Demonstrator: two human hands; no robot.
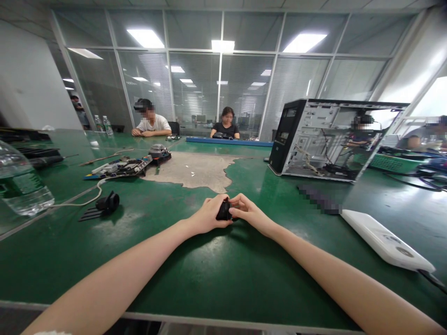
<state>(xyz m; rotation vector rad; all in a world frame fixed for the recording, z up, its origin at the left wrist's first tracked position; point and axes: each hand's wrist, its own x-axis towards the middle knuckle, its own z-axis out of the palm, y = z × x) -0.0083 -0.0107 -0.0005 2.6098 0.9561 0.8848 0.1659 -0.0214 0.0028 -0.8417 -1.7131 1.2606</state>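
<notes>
Near the middle of the green table, a small black object [223,211] is held between my two hands. My left hand [208,215] wraps around its left side, thumb above and fingers below. The thumb and fingers of my right hand [247,210] pinch its right edge. What the object is cannot be made out, as the fingers cover part of it. To the left lies a black part with prongs and a round end [107,202]. A circuit board [122,167] rests farther back on the left.
An open computer case [324,139] stands at the back right. A white device [387,239] lies on the green table [209,284] at right. At left are a water bottle [21,181] and a pale cable [84,203]. Several people sit beyond.
</notes>
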